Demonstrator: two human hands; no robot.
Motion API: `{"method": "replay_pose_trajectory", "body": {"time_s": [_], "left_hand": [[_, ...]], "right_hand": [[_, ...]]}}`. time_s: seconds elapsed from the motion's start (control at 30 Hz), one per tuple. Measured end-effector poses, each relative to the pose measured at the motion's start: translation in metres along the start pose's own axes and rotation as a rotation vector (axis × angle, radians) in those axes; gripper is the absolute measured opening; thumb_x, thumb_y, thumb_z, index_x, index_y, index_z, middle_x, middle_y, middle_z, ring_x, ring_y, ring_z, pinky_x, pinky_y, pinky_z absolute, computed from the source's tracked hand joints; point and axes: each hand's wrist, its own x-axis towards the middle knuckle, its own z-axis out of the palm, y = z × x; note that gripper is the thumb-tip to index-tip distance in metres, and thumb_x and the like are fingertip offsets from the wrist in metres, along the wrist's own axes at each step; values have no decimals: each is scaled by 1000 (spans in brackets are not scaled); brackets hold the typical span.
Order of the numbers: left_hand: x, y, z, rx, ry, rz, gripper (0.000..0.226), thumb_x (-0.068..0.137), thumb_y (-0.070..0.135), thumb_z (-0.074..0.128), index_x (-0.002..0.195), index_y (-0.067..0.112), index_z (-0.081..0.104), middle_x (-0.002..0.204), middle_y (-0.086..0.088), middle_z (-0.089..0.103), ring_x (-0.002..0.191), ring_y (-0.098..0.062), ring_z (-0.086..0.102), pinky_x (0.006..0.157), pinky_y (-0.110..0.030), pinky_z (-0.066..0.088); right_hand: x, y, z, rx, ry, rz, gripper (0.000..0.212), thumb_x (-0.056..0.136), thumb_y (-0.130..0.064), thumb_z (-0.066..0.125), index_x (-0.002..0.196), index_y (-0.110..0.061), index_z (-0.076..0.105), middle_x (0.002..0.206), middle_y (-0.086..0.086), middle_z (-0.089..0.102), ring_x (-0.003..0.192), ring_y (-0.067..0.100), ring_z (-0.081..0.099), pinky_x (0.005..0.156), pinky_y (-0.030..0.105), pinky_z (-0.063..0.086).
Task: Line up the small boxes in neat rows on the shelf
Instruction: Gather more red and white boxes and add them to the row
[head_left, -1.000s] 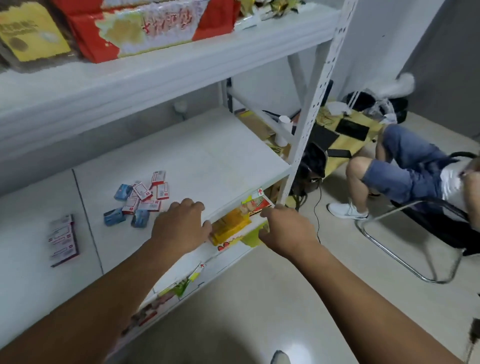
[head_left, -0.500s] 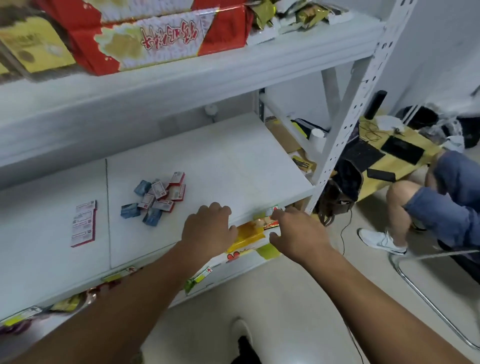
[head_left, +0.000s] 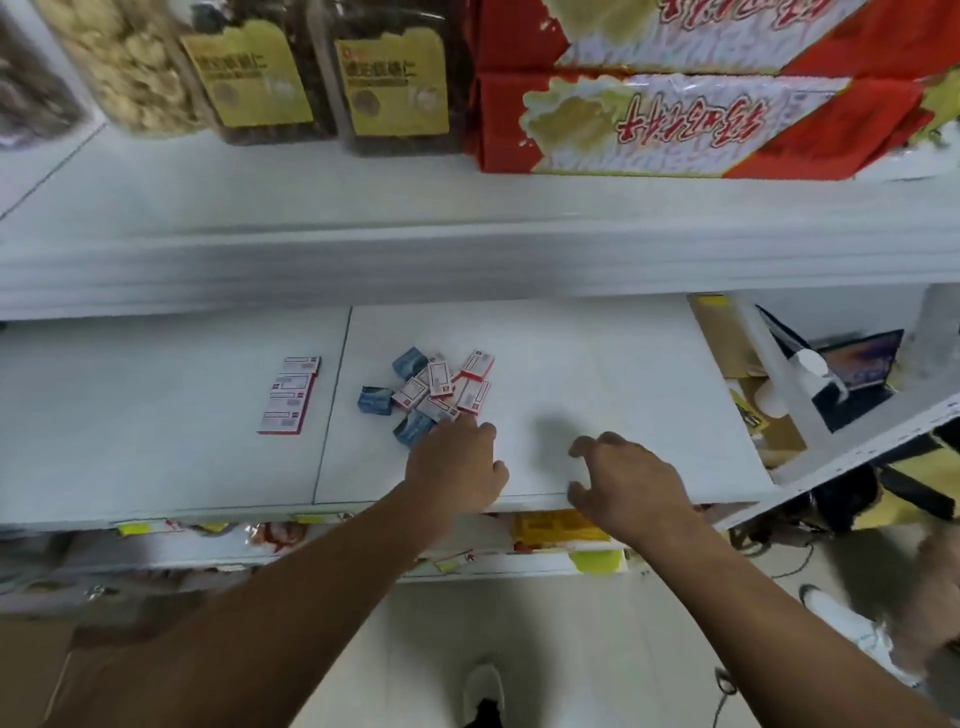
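A loose heap of small boxes (head_left: 439, 387), some red-and-white and some blue, lies on the white middle shelf (head_left: 597, 374). To its left, a short row of red-and-white boxes (head_left: 291, 394) lies lined up. My left hand (head_left: 454, 465) reaches over the shelf's front, its fingertips at the near edge of the heap, beside a blue box (head_left: 413, 428). My right hand (head_left: 626, 480) hovers over bare shelf to the right, fingers loosely curled, holding nothing.
The upper shelf carries jars of snacks (head_left: 260, 67) and red packets (head_left: 691, 119). Yellow and red packets (head_left: 558, 527) fill the shelf below. A white upright (head_left: 784, 374) and clutter stand at the right. A person's white shoe (head_left: 841, 621) is on the floor at right.
Both hands have moved from the shelf's front edge forward onto the shelf; the left one has reached the heap. The view has swung left and up.
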Motion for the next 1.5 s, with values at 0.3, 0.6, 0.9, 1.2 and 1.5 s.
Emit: {"method": "replay_pose_trajectory", "body": {"time_s": [0.3, 0.6, 0.9, 1.2, 1.5], "left_hand": [[0, -10, 1, -53, 44, -194, 49, 101, 51, 55, 139, 21, 60, 141, -2, 63, 124, -23, 63, 99, -43, 57], [-13, 31, 4, -68, -75, -437, 53, 103, 52, 47, 147, 23, 53, 147, -5, 54, 130, -27, 53, 100, -46, 50], [-31, 53, 14, -147, -74, -566, 51, 105, 50, 48, 147, 22, 53, 135, -3, 56, 124, -27, 54, 95, -46, 54], [-36, 32, 50, -195, 30, -555, 46, 104, 48, 48, 141, 24, 57, 131, -1, 60, 119, -24, 57, 90, -42, 53], [-41, 9, 89, -214, 63, -576, 41, 100, 44, 47, 132, 24, 62, 125, 1, 61, 114, -24, 59, 86, -39, 53]], "right_hand": [[54, -6, -2, -38, -27, -197, 46, 93, -41, 61, 139, -33, 57, 128, -3, 62, 106, 23, 66, 73, 32, 49], [78, 31, 3, -74, -101, -415, 43, 94, -41, 62, 136, -36, 55, 122, -9, 60, 103, 18, 65, 78, 32, 50], [117, 22, 15, -162, -137, -601, 50, 94, -32, 65, 142, -30, 51, 127, -6, 61, 107, 17, 66, 91, 32, 56], [182, -35, 52, -199, 2, -674, 61, 87, -19, 73, 142, -29, 46, 143, -2, 56, 122, 26, 60, 92, 45, 59], [232, -45, 75, -366, 84, -792, 53, 86, -10, 70, 133, -31, 54, 129, -7, 61, 116, 24, 57, 79, 44, 61]]}}
